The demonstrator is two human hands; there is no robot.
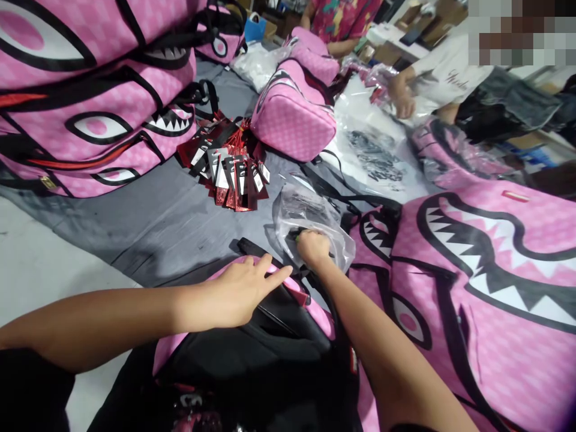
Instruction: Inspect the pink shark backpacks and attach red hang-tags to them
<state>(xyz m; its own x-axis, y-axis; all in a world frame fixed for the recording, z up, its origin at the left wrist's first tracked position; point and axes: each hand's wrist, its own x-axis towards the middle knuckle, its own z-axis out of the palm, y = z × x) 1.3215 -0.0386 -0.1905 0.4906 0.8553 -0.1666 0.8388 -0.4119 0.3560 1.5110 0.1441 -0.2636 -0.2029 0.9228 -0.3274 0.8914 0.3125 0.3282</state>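
A black and pink backpack (pixel 216 360) lies in front of me, its black side up. My left hand (pixel 238 291) rests on its upper edge with the fingers spread. Beyond the backpack sits a clear plastic bag (pixel 297 207) with dark items inside. My right hand (pixel 314 247) reaches into the mouth of that bag, fingers curled; what they grip is too small to make out. A bundle of red and black tags (pixel 236 174) with white labels lies on the grey cloth (pixel 148 222), left of the plastic bag.
Pink backpacks (pixel 99 126) are stacked at the left. Large pink shark-mouth backpacks (pixel 508 270) fill the right. A pink bag (pixel 294 117) lies beyond the tags, near white plastic wrapping (pixel 364 132). Two people work at the far side, one in a colourful shirt (pixel 342 21).
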